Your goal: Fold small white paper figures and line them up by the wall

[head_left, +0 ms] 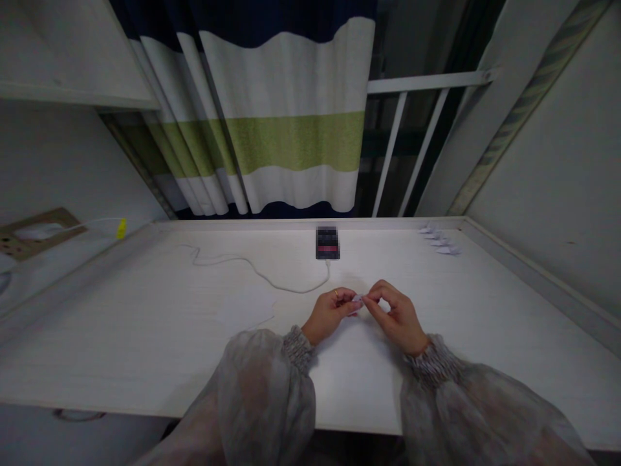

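Note:
Between my two hands is a small piece of folded white paper (357, 299), held just above the white desk (359, 401). My left hand (332, 314) is closed on it, thumb on top, with a ring on one finger. From the other side, my right hand (395, 317) pinches the paper's edge between thumb and fingertips. The fingers cover much of the paper, so its full shape is hidden. To the left of my left hand, white paper (247, 310) lies flat, hard to tell from the desk top.
A dark device (327, 243) with a blurred screen lies beyond my hands, its white cable (262, 275) trailing left. Several small folded paper pieces (439, 241) sit in the far right corner. A brown box (43, 230) is at the left. A curtain (291, 129) hangs behind.

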Demonstrator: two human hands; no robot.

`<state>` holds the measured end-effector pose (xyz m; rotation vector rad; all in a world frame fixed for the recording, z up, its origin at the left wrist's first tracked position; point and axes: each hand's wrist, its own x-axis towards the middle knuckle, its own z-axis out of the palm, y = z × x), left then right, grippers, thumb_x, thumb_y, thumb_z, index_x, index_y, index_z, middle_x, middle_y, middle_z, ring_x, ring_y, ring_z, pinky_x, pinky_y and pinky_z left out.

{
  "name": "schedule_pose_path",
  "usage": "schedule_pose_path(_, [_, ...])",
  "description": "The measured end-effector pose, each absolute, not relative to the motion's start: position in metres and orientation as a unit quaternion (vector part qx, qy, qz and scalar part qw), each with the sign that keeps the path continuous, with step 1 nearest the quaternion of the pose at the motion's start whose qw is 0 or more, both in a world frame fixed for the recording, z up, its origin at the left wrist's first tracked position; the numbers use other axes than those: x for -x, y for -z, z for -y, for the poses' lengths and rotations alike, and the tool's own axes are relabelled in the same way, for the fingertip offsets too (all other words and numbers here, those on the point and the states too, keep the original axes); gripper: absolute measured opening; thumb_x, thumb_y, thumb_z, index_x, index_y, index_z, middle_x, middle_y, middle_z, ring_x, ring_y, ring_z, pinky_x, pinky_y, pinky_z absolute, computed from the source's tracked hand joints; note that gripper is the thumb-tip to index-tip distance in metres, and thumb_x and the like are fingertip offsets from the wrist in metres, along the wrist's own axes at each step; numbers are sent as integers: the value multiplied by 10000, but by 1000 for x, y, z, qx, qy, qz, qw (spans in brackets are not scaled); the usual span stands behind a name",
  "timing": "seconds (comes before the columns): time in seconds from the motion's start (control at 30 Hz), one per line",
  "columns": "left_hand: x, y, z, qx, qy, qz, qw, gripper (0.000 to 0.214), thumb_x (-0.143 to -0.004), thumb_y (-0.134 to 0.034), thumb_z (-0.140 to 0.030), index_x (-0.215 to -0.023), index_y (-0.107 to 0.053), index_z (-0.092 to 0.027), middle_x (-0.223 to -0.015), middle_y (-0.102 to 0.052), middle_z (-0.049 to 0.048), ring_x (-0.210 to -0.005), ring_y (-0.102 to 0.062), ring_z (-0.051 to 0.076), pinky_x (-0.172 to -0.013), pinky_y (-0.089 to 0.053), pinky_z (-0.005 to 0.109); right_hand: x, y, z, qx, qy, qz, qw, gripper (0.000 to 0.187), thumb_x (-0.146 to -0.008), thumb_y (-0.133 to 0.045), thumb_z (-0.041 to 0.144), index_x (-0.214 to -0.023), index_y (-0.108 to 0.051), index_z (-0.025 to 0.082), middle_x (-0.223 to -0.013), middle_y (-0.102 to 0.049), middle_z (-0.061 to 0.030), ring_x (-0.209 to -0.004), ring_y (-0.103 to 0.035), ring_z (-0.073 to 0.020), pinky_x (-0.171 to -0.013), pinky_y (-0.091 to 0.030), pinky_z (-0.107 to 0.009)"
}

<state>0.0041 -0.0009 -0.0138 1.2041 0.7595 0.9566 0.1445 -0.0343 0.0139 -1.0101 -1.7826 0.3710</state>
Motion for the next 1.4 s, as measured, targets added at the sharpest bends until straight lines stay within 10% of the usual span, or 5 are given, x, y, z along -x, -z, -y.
schedule_pose_path(0.7, [-2, 14, -1, -536, -431, -351, 635, 375, -521, -698, -405, -717, -564, -115, -581, -520, -35, -542, -491, 65, -577, -448, 237, -149, -10, 31, 438, -125, 761, 462, 123, -781, -492, 232, -677, -543, 192, -667, -538, -30, -655, -506, -157, -633, -404, -313])
schedule_pose_path(1.03, [7, 21, -1, -566, -345, -278, 695, 321, -563, -700, -309, -790, -588, -113, -666, -572, 2, -607, -526, 80, -604, -455, 241, -160, -5, 23, 433, -372, 704, 422, 370, -840, -327, 447, -831, -592, 189, -855, -608, -47, -858, -550, -171, -811, -412, -323])
schedule_pose_path(1.4, [14, 33, -12, -580, -281, -280, 711, 452, -519, -731, -282, -825, -431, -143, -591, -603, -24, -510, -541, 80, -532, -431, 223, -161, 14, 17, 398, -547, 670, 307, 353, -712, -521, 491, -678, -503, 140, -607, -459, 27, -531, -424, -76, -533, -369, -231])
